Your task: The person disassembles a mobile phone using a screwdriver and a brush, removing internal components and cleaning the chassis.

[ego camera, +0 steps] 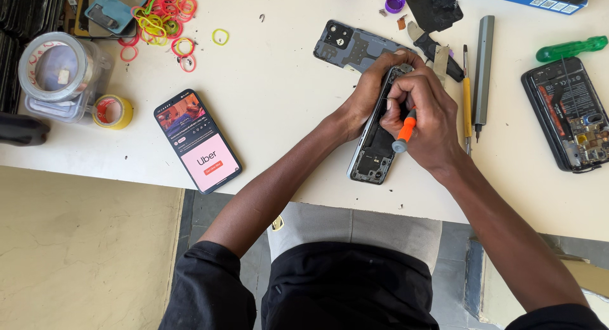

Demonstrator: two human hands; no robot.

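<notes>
Near the white table's (pixel 273 102) front edge, the left hand (pixel 368 95) is clamping an opened dark phone body (pixel 375 146) to keep it steady, while the right hand (pixel 425 124) is gripping a small orange-handled screwdriver (pixel 404 132), working inside; a lit smartphone (pixel 196 141) is lying apart.

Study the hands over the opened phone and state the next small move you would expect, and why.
Probably a slight turn of the orange-handled screwdriver. The right hand grips it tip-down inside the opened phone, while the left hand steadies the phone's upper end on the white table. The tip itself is hidden, so the screw cannot be confirmed.
</notes>
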